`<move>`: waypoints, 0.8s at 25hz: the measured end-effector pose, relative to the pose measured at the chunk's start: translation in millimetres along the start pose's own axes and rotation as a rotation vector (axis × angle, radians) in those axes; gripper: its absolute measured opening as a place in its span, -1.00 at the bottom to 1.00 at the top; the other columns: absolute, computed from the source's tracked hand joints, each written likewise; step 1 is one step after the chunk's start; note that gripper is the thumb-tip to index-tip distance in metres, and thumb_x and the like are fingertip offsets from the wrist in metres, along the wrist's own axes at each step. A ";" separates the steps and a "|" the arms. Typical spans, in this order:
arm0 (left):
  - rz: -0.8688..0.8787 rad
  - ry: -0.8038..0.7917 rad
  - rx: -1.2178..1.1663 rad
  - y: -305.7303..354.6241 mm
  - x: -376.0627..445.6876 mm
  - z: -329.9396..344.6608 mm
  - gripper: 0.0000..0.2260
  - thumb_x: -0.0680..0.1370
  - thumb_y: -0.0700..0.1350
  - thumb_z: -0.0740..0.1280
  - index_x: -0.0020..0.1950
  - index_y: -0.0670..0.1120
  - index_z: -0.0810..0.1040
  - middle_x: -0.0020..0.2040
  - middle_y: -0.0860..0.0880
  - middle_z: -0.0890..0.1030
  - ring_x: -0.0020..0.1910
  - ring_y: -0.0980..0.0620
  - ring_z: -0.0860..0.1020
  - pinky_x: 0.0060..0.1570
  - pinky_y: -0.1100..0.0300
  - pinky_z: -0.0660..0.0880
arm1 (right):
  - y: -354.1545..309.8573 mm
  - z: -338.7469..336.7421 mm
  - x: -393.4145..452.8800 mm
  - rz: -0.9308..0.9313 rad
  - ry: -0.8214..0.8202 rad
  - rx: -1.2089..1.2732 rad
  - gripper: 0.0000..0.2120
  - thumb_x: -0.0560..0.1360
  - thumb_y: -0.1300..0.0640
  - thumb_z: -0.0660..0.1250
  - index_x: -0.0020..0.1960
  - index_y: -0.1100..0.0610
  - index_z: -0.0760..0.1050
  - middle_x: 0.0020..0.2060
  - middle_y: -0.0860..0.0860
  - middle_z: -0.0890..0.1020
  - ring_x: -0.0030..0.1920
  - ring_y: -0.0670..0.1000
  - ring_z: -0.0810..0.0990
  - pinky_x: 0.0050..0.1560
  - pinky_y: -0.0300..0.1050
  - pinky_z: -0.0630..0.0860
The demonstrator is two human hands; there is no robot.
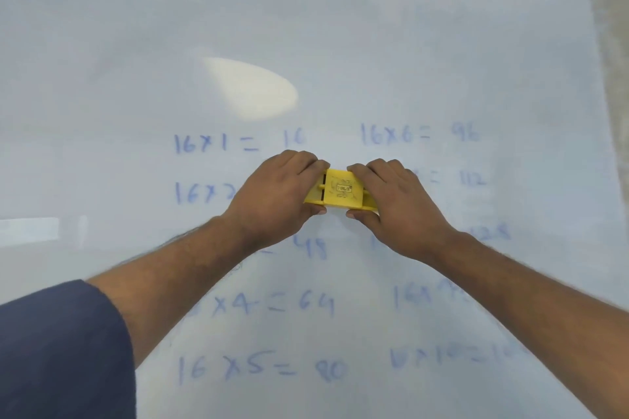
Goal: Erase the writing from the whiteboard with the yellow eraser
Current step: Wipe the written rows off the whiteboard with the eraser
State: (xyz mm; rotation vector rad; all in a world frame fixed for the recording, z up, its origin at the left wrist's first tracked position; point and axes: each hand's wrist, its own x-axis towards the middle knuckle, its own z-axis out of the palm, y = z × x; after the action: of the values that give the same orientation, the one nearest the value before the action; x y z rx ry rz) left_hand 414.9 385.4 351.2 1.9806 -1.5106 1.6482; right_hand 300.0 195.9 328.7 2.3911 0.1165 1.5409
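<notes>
- Hands meet at the middle of the whiteboard (102,78), both forearms reaching in from the lower corners and converging on the yellow eraser (340,189).
- Left hand (275,194) grips the eraser's left end: fingers curled together over its far edge, thumb tucked under the near edge, back of the hand facing the camera. A dark blue sleeve (61,350) covers the upper part of this arm.
- Right hand (398,204) mirrors it on the right end, fingers pressed side by side over the far edge and thumb pinching the near edge.
- Eraser lies flat against the board between the two columns of blue writing (252,306), its long axis running left to right; its yellow back with a small label at the centre faces the camera.
- Writing is a times table of 16: rows from 16×1 to 16×5 on the left, 16×6 onward on the right, partly hidden by the hands and arms; several figures look faint or blurred.
- Bright glare patch (252,88) sits on the board above the hands.
</notes>
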 end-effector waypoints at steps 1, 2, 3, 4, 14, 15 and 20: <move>-0.012 -0.006 0.013 -8.8 -5.7 -3.0 -0.45 0.47 0.03 0.50 0.38 -0.17 0.50 0.23 -0.11 0.57 0.17 -0.17 0.53 0.15 0.01 0.43 | -7.8 5.6 7.0 -0.008 -0.001 0.015 -0.44 0.46 -0.02 0.44 0.38 0.13 0.37 0.09 0.05 0.49 0.04 0.10 0.40 0.04 -0.05 0.32; -0.024 -0.011 0.022 -16.4 -10.6 -5.2 -0.45 0.47 0.03 0.50 0.39 -0.16 0.49 0.23 -0.10 0.57 0.18 -0.16 0.53 0.17 0.01 0.43 | -14.7 10.2 13.2 -0.012 -0.001 0.027 -0.43 0.46 -0.02 0.44 0.38 0.13 0.36 0.10 0.05 0.49 0.05 0.10 0.41 0.05 -0.05 0.32; -0.036 -0.014 0.033 -24.8 -15.6 -7.5 -0.45 0.47 0.03 0.50 0.39 -0.16 0.49 0.24 -0.10 0.57 0.18 -0.16 0.53 0.17 0.01 0.43 | -21.9 15.0 20.3 -0.018 0.004 0.037 -0.43 0.46 -0.01 0.44 0.39 0.14 0.36 0.11 0.05 0.49 0.07 0.11 0.41 0.07 -0.05 0.32; -0.046 -0.012 0.046 -33.4 -20.4 -9.8 -0.45 0.47 0.03 0.50 0.39 -0.16 0.49 0.23 -0.10 0.57 0.18 -0.16 0.53 0.17 0.00 0.44 | -29.4 19.6 27.7 -0.022 0.009 0.047 -0.42 0.45 -0.01 0.44 0.39 0.14 0.36 0.13 0.06 0.49 0.09 0.11 0.42 0.08 -0.05 0.31; -0.080 0.103 0.114 -108.0 -55.9 -15.7 -0.46 0.45 0.03 0.52 0.35 -0.17 0.53 0.20 -0.10 0.61 0.14 -0.17 0.58 0.13 0.00 0.49 | -89.0 51.7 86.0 -0.077 0.058 0.107 -0.40 0.50 -0.10 0.37 0.47 0.06 0.30 0.13 0.03 0.48 0.15 0.10 0.43 0.21 -0.02 0.30; -0.077 0.115 0.109 -116.0 -58.8 -15.2 -0.44 0.46 0.07 0.50 0.38 -0.16 0.52 0.23 -0.09 0.60 0.18 -0.16 0.58 0.19 0.00 0.48 | -93.4 54.8 91.1 -0.082 0.059 0.102 -0.41 0.51 -0.08 0.36 0.46 0.06 0.31 0.13 0.03 0.48 0.15 0.10 0.43 0.22 -0.03 0.29; -0.212 0.145 0.047 -166.4 -83.2 -13.1 -0.18 0.52 0.37 0.19 0.63 -0.09 0.15 0.62 0.02 0.21 0.62 0.03 0.14 0.58 0.14 0.03 | -100.6 64.0 108.0 -0.080 0.118 0.117 -0.44 0.50 -0.02 0.40 0.43 0.11 0.35 0.20 0.04 0.49 0.21 0.08 0.43 0.25 -0.08 0.29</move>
State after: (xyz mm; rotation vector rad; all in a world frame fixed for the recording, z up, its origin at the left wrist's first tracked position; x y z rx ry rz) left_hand 541.0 522.2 364.5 1.9211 -1.1788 1.7091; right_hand 412.5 303.2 370.1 2.3500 0.3324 1.6798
